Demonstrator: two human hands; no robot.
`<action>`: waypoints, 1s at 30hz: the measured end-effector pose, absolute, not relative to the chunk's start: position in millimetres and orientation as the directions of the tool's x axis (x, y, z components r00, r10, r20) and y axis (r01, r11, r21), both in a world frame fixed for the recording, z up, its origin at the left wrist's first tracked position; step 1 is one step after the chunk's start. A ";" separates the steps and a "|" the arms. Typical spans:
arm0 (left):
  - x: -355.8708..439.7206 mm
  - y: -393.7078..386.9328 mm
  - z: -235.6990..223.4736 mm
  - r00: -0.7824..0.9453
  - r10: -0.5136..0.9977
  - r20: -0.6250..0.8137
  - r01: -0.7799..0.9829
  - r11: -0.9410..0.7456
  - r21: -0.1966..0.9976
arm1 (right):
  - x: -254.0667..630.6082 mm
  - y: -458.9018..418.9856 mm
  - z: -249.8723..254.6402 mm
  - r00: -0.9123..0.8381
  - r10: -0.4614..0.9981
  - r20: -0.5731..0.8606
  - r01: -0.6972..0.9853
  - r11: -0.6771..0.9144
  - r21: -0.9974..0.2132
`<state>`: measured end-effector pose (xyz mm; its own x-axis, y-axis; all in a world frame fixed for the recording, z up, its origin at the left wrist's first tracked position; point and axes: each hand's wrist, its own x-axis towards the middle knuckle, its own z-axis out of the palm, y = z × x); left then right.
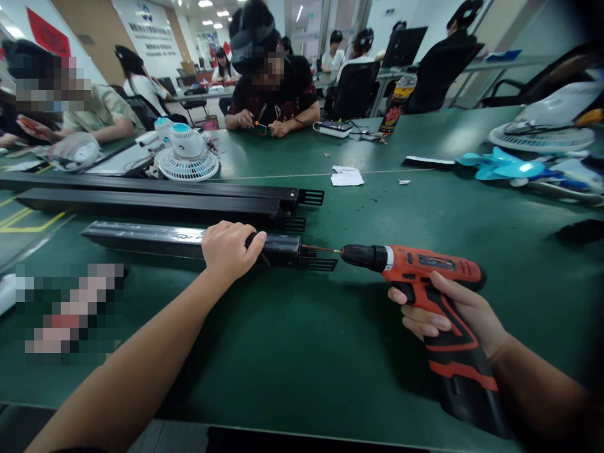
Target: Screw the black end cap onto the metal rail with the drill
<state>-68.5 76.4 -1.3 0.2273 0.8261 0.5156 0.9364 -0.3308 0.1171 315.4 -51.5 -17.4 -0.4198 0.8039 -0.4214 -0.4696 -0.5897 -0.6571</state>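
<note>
My left hand [229, 250] is wrapped over a black metal profile [146, 238] lying on the green table, close to its right end. In my right hand [465, 311] is a red and black cordless drill [431, 264], gripped by the handle with fingers around the trigger area. A long thin bit [325, 250] runs from the chuck to the profile's right end; whether its tip sits inside is too small to tell. Slotted black prongs [323, 265] stick out beneath the bit.
Two more black profiles [151, 204] lie parallel behind. White fans [189, 154], scraps of white paper [347, 176], blue fan blades [503, 165], a bottle [394, 104] and a white box with cables [335, 129] lie farther back. A person [274, 82] works across the table.
</note>
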 end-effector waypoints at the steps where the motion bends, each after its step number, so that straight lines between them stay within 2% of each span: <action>1: -68.5 76.4 -1.5 0.225 0.824 0.520 0.937 -0.329 0.117 | 315.2 -51.8 -17.3 -0.413 0.804 -0.427 -0.475 -0.591 -0.652; 8: -68.2 74.2 -3.4 0.213 0.810 0.546 0.928 -0.343 0.146 | 319.1 -50.2 -21.0 -0.410 0.783 -0.468 -0.512 -0.622 -0.592; 12: -69.2 74.6 -7.4 0.211 0.767 0.606 0.917 -0.370 0.148 | 324.8 -45.6 -28.9 -0.497 0.742 -0.450 -0.509 -0.669 -0.541; 19: -70.4 72.2 -8.6 0.246 0.739 0.627 0.916 -0.388 0.098 | 326.6 -45.3 -29.6 -0.533 0.746 -0.400 -0.523 -0.662 -0.537; 30: -76.1 75.9 -5.6 0.363 0.723 0.588 0.894 -0.448 -0.001 | 324.7 -46.3 -24.9 -0.497 0.751 -0.434 -0.507 -0.658 -0.557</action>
